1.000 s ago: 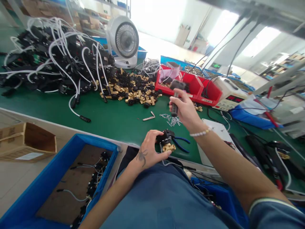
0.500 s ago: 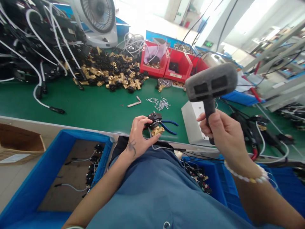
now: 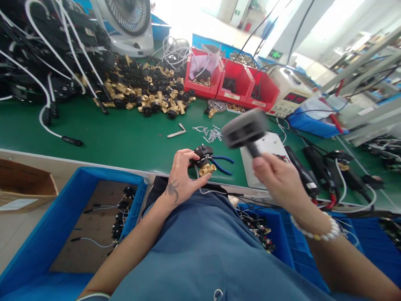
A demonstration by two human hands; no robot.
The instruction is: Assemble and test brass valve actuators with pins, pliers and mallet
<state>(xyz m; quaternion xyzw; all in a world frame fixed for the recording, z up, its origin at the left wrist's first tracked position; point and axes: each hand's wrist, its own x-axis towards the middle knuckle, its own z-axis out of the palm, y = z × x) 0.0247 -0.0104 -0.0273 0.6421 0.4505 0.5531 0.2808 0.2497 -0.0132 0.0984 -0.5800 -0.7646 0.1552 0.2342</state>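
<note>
My right hand (image 3: 278, 177) is closed round the handle of a grey mallet (image 3: 244, 127), raised above the bench and slightly blurred. At the bench's front edge my left hand (image 3: 184, 173) grips a black valve assembly (image 3: 203, 154) with a brass fitting (image 3: 207, 169) on its near side. A white cable runs from under that hand. Blue-handled pliers (image 3: 223, 165) lie against the assembly's right side; their jaws are hidden. Just beyond it is a small heap of metal spring clips (image 3: 213, 133). An L-shaped metal piece (image 3: 177, 131) rests further left.
A pile of brass-and-black fittings (image 3: 156, 94) covers the back left, beside a fan (image 3: 131, 25). Red bins (image 3: 234, 96) and a power supply (image 3: 288, 92) stand behind. A white box (image 3: 250, 167) is under the mallet. Blue crates (image 3: 78, 179) sit below the bench edge.
The mallet in my right hand has come down and to the left, toward the assembly. My left hand keeps its hold on the assembly in the same place.
</note>
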